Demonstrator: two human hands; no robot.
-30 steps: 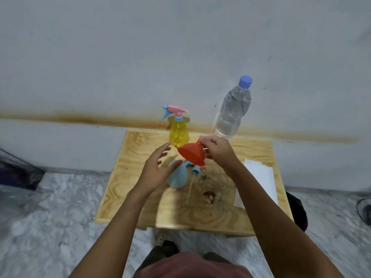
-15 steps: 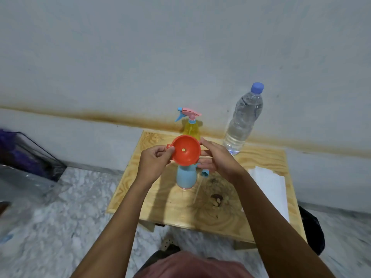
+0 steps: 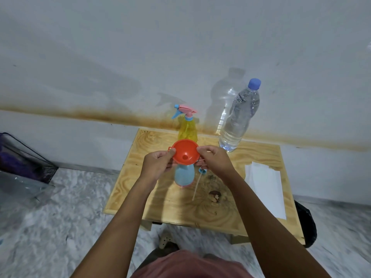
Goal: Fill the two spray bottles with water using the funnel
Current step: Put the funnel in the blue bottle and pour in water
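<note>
An orange funnel (image 3: pixel 185 151) sits upright in the neck of a blue spray bottle (image 3: pixel 184 176) on the small wooden table (image 3: pixel 172 205). My left hand (image 3: pixel 158 163) pinches the funnel's left rim by its tab. My right hand (image 3: pixel 215 160) pinches the right rim. The blue bottle's spray head with its dip tube (image 3: pixel 198 180) lies on the table just right of the bottle. Behind stands a yellow spray bottle (image 3: pixel 188 129) with a pink and blue trigger head on. A clear water bottle (image 3: pixel 239 119) with a blue cap stands at the back right.
White paper sheets (image 3: pixel 266 187) lie on the table's right side. A dark knot and bits of debris (image 3: pixel 214 195) mark the wood. A dark wire basket (image 3: pixel 24 157) sits on the marble floor at left. The wall is close behind the table.
The funnel went from tilted in my right hand to upright on the blue bottle. My left hand came up from the bottle to grip the funnel's left rim.
</note>
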